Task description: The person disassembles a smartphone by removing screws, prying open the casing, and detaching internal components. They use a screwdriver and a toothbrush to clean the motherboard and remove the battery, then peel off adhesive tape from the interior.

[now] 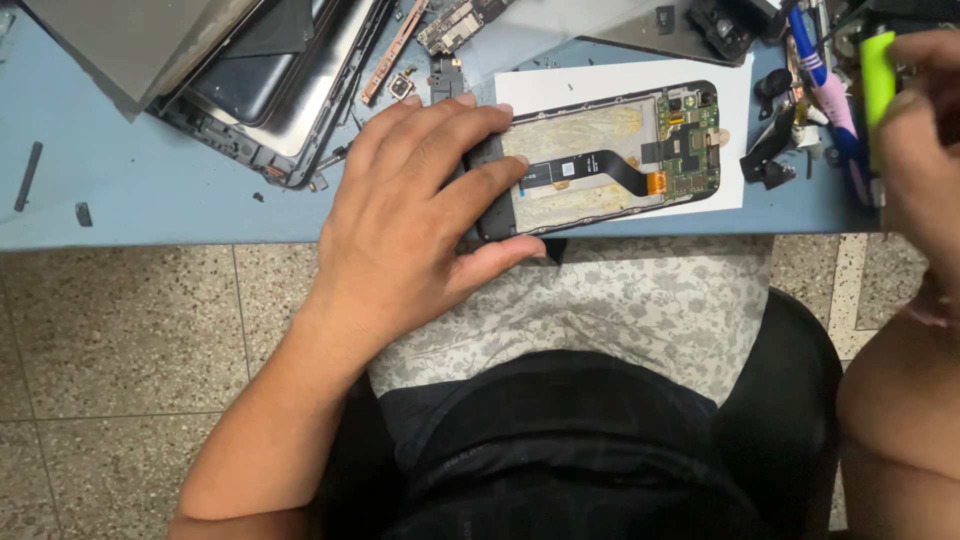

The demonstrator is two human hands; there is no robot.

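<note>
— What's nearest us?

— The left hand [420,215], flat at the table's [150,190] front edge, fingers spread wide over the left end of an opened phone [600,160]. It presses down rather than clasps; the thumb lies along the near side.

— Where does the phone lie?

— On a white sheet [735,130] near the front edge, right of the middle. Its back is off: yellowish padding, a black ribbon cable running across, a green board at the right end.

— And the right hand [925,150]?

— At the table's right edge, curled around a lime-green handle [878,70]. The tool's tip is hidden, so I can't tell what it is.

— What crowds that side?

— Small black parts [770,150] just beside the sheet's right edge, and behind them a pink and blue tool [830,95].

— Further back?

— A larger dismantled frame [270,90] in the far left corner with a grey panel [130,40] tilted over it, a bare circuit board [460,20] at the far edge, and two dark scraps [30,175] near the left edge.
</note>
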